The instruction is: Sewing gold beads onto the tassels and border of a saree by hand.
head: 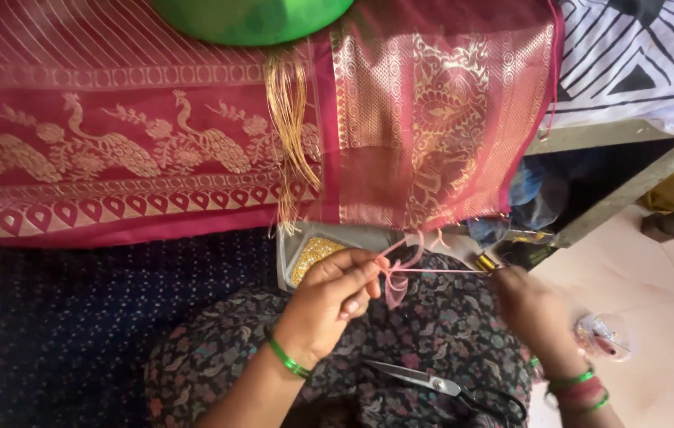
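We see the left hand (pixel 333 297) pinching a bunch of pink threads (pixel 397 273) between thumb and fingertips, while the right hand (pixel 534 309) grips what looks like a small gold-coloured tool (pixel 486 262) and draws one pink strand taut between the two hands. The threads hang from the edge of the maroon and gold silk cloth (pixel 440 119) just above both hands.

In our judgement, the taut strand could snap or slip out of the left pinch if the right hand pulls harder, and a sharp tug might pucker the cloth's edge. The scissors (pixel 440 387) lying on the lap below the hands could slide off if the knees shift.

The right hand is blurred, so we cannot tell exactly how its fingers close. The tray of gold beads (pixel 311 257) just above the left hand is partly covered by it, and the green bowl (pixel 250 17) far above is cut off.
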